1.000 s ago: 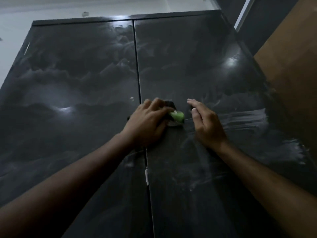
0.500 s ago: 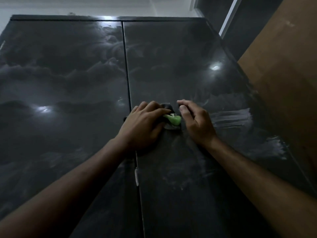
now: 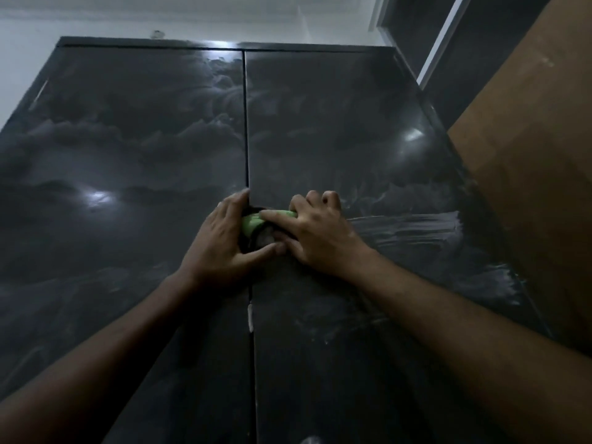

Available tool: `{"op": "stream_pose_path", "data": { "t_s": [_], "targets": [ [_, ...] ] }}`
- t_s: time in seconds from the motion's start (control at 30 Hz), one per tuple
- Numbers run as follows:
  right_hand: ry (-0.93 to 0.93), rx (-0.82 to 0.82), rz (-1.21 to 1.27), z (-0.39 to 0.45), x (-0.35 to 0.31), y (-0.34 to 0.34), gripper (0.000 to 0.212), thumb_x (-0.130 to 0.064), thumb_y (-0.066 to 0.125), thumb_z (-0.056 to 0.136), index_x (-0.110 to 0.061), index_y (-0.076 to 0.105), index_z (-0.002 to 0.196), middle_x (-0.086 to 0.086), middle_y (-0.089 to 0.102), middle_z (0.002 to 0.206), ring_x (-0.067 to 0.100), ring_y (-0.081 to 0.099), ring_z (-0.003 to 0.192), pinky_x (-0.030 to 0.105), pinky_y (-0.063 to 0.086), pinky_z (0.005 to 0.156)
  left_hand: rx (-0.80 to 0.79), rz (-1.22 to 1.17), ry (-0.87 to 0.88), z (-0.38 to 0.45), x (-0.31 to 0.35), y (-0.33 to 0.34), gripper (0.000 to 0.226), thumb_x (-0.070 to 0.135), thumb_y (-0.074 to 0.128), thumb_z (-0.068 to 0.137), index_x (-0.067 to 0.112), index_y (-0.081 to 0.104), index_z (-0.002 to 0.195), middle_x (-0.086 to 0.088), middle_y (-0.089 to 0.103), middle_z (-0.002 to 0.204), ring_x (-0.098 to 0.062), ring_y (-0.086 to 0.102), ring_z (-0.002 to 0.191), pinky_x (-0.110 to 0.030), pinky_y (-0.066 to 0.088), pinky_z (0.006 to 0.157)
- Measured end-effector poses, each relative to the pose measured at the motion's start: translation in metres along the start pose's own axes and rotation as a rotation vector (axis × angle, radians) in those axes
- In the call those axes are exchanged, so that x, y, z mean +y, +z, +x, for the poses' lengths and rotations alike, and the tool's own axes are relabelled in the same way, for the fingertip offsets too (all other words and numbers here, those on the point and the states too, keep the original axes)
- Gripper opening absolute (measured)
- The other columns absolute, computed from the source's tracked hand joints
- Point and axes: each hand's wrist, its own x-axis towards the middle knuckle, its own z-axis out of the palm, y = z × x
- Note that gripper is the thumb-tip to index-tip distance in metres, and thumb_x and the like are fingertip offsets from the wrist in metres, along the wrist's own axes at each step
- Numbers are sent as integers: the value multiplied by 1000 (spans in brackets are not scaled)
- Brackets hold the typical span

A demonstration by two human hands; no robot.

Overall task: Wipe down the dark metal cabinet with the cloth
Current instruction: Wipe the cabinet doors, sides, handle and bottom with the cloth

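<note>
The right hand (image 3: 320, 233), open a moment ago, now closes on the cloth (image 3: 253, 224) beside the gripping left hand (image 3: 224, 241), so wiping the cabinet (image 3: 144, 155) pauses for a likely handover.

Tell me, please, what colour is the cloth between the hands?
Bright green cloth, seen in the head view.

Both forearms bare to each grip, left (image 3: 224, 238) and right (image 3: 315, 233).
</note>
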Motion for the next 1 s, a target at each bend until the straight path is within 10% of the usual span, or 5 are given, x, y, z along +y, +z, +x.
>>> {"op": "stream_pose_path", "data": {
  "t_s": [0.27, 0.47, 0.7, 0.9, 1.0],
  "targets": [
    [792, 104, 188, -14, 78, 1, 36, -27, 52, 99, -14, 50, 133, 19, 45, 131, 43, 54, 114, 49, 50, 92, -44, 303, 22, -2, -6, 13, 81, 66, 19, 102, 15, 31, 164, -3, 26, 173, -15, 17, 160, -35, 7, 133],
    [243, 78, 401, -47, 5, 4, 29, -31, 61, 94, -21, 67, 120, 11, 50, 111, 35, 60, 89, 42, 54, 77, -63, 357, 32, -2, -7, 11, 77, 60, 22, 101, 17, 30, 165, -1, 24, 173, -17, 18, 161, -36, 7, 133],
    [740, 135, 238, -22, 87, 2, 34, -31, 57, 98, -17, 63, 128, 18, 47, 134, 44, 58, 110, 43, 48, 90, -78, 395, 19, -1, -1, 13, 77, 58, 21, 101, 15, 28, 165, -5, 23, 173, -20, 17, 161, -37, 6, 133],
    [251, 59, 381, -56, 31, 2, 33, -27, 65, 89, -17, 70, 119, 12, 52, 112, 34, 62, 89, 36, 51, 75, -98, 383, 19, -1, -2, 9, 80, 61, 20, 100, 16, 28, 165, -3, 23, 173, -19, 15, 161, -38, 6, 133],
    [400, 104, 284, -85, 84, -7, 31, -31, 63, 92, -21, 68, 120, 9, 51, 112, 35, 63, 87, 34, 50, 71, -98, 394, 13, -2, 1, 12, 81, 61, 19, 100, 14, 28, 165, -5, 23, 173, -20, 16, 161, -39, 7, 133]
  ]
}}
